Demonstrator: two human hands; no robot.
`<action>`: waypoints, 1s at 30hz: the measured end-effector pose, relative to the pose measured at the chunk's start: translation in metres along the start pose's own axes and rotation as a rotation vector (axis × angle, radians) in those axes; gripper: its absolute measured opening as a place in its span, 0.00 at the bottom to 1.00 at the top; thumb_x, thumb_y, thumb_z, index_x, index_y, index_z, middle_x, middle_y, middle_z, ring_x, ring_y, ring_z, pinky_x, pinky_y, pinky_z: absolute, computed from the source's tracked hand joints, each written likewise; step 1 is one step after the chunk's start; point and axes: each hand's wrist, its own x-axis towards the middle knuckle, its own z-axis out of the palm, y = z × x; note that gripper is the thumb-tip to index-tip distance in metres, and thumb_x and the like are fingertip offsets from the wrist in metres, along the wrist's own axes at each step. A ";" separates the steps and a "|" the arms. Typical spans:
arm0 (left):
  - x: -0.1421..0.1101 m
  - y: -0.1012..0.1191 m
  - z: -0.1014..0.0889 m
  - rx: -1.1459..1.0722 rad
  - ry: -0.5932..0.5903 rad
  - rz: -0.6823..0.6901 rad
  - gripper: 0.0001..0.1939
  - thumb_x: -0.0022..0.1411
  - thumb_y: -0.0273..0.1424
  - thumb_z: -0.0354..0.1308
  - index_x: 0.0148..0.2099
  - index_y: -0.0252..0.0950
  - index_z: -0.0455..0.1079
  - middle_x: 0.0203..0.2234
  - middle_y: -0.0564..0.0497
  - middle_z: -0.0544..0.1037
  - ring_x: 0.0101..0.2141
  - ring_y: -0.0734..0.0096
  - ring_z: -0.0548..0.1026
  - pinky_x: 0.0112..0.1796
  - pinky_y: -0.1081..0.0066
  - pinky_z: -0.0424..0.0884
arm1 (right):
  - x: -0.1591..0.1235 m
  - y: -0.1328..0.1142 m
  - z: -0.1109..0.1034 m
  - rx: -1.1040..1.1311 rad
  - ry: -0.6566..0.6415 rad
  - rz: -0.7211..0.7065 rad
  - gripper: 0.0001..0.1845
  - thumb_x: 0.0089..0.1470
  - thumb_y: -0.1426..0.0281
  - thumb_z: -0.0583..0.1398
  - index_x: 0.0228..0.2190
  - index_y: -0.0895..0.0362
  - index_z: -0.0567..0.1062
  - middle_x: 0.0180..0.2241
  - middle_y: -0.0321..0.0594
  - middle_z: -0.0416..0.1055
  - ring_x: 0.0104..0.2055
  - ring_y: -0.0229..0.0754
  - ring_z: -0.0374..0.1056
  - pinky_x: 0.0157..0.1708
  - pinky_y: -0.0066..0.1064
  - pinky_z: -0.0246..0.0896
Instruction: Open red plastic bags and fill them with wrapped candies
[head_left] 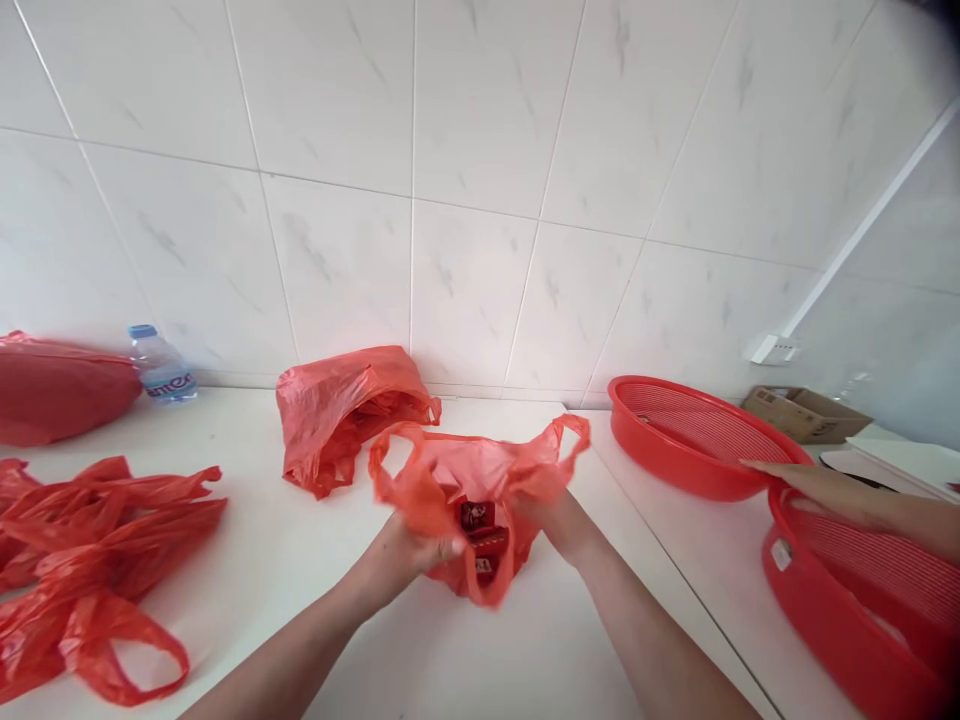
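A red plastic carrier bag (487, 455) stands on the white table in front of me, its mouth spread and its two handle loops sticking up. Dark red printed packets (480, 520) show inside. My left hand (420, 548) grips the left side of the bag, thumb on the rim and the other fingers hidden by the plastic. On the opposite side, my right hand (551, 522) holds the bag, its fingers mostly covered by the film. Just behind is another red plastic bag (330, 400), lying on its side against the wall with its opening toward me.
Crumpled red bags (105, 560) lie at the left, with a full red bag (60, 390) and a water bottle (161, 370) behind. At right are two red baskets (675, 455); another person's arm (870, 500) reaches over them. A cardboard box (802, 415) sits behind.
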 end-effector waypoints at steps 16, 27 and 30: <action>0.012 -0.033 -0.023 -0.760 0.455 -0.339 0.08 0.58 0.33 0.58 0.37 0.34 0.69 0.30 0.46 0.80 0.34 0.58 0.80 0.36 0.63 0.75 | 0.013 0.036 0.008 0.502 0.022 0.199 0.13 0.45 0.59 0.62 0.21 0.55 0.69 0.25 0.35 0.68 0.28 0.39 0.65 0.30 0.31 0.63; -0.001 -0.021 -0.007 -0.605 0.112 -0.232 0.19 0.53 0.39 0.65 0.46 0.35 0.73 0.39 0.41 0.79 0.43 0.52 0.76 0.43 0.61 0.72 | 0.001 0.052 0.041 0.229 -0.039 0.150 0.11 0.48 0.59 0.64 0.26 0.54 0.74 0.26 0.36 0.70 0.30 0.40 0.65 0.34 0.33 0.61; 0.005 -0.030 -0.011 -0.681 0.316 -0.298 0.16 0.56 0.39 0.62 0.44 0.35 0.74 0.38 0.42 0.79 0.44 0.56 0.76 0.43 0.64 0.72 | 0.001 0.050 0.033 0.431 -0.036 0.140 0.08 0.48 0.62 0.65 0.31 0.51 0.74 0.24 0.32 0.67 0.30 0.39 0.65 0.36 0.32 0.61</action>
